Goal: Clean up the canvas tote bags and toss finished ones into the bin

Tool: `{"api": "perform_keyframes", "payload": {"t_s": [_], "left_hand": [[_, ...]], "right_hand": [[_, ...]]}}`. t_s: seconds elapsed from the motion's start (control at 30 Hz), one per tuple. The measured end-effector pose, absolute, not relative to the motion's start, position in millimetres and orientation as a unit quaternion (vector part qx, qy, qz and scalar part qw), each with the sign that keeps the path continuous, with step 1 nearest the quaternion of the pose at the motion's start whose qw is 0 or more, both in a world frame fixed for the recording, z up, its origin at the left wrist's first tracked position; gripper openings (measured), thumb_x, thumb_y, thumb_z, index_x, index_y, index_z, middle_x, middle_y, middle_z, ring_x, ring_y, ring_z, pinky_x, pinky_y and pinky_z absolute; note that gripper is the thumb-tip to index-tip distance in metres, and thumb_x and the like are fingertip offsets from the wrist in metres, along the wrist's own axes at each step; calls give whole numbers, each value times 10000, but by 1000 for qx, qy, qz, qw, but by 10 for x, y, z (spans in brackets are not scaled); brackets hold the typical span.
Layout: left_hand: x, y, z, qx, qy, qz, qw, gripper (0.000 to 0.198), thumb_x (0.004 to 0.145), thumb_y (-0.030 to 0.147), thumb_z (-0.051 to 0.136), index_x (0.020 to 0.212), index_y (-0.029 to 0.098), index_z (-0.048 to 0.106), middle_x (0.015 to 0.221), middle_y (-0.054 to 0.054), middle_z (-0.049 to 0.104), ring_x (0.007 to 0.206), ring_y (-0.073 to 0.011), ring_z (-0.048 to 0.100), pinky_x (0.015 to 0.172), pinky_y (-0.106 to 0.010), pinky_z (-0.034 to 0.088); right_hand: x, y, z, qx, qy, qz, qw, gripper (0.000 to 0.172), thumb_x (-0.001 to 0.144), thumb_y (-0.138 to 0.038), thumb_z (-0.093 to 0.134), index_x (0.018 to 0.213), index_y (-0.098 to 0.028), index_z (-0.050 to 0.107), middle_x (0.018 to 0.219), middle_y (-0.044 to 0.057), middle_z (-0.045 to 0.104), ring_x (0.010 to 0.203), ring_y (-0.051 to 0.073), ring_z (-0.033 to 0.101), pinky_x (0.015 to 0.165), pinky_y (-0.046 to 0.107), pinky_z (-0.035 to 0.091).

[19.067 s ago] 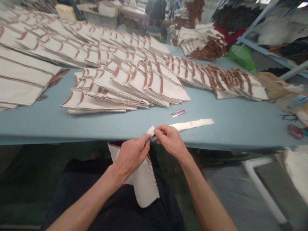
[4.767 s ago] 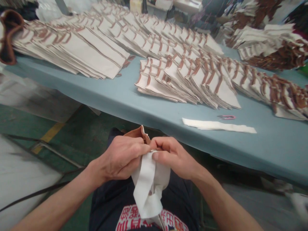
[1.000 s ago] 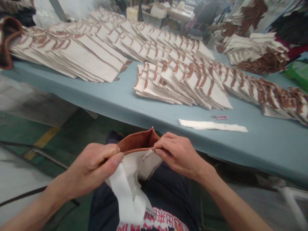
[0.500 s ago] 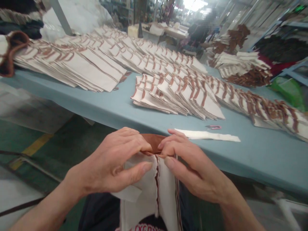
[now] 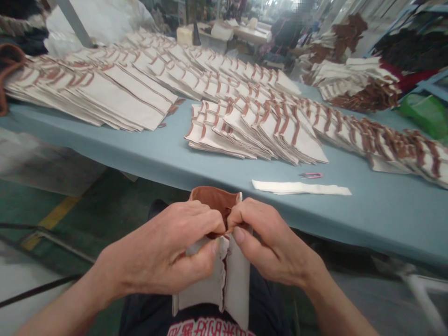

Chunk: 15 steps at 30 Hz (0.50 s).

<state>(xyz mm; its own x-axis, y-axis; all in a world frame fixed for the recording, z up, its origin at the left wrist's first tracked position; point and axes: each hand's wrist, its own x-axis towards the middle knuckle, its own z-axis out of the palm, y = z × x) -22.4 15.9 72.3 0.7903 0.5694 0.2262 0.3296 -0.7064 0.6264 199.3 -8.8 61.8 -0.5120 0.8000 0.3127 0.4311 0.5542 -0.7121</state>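
A white fabric sleeve-like piece point(image 5: 206, 289) with a brown lining hangs over my lap, its open end tilted up toward the table. Down its front runs a seam with raw brown edges. My left hand point(image 5: 175, 247) pinches the rim just left of that seam, thumb outside and fingers over the brown inside. On the other side of the seam, my right hand point(image 5: 269, 242) pinches the same rim between thumb and forefinger. The fingertips of both hands nearly meet at the top of the seam. Whatever lies right between them is hidden.
On the blue-covered table point(image 5: 217, 172) lie pink-handled thread snips point(image 5: 311, 176) and a white fabric strip point(image 5: 301, 187). Overlapping rows of white-and-brown pieces point(image 5: 259, 126) spread behind them. A green bag point(image 5: 425, 114) lies at the right, and a person point(image 5: 289, 35) is in the background.
The piece's top has tipped, so more brown lining shows. Both hands have closed tighter at the seam, and its lower end has risen off the lettering on my lap.
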Motion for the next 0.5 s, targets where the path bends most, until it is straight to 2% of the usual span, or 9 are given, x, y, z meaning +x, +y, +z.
{"api": "perform_keyframes", "payload": {"t_s": [0.13,0.3,0.5], "left_hand": [[-178,166,574,863,241,233,378,185,920,107,434,801,197,544,749,38,586,716,-121,539,710,-226,408],[-93,234,439,779,239,282,507,224,963,182,433,751,194,504,686,46,539,597,-103,480,589,-206,385],[-33,280,424,759,264,273,528,259,970,248,446,735,180,529,682,43,504,596,-107,465,570,-213,365]], "right_hand": [[1984,-92,568,-371,-791,353,335,144,912,-176,429,777,-219,457,710,-47,513,652,124,448,678,285,342],[1974,-80,485,-394,-763,391,331,91,835,-194,496,774,-223,436,670,-73,406,620,113,397,642,267,325],[2012,-52,441,-407,-759,389,327,98,782,-184,555,796,-219,464,687,-76,414,610,108,381,629,259,321]]}}
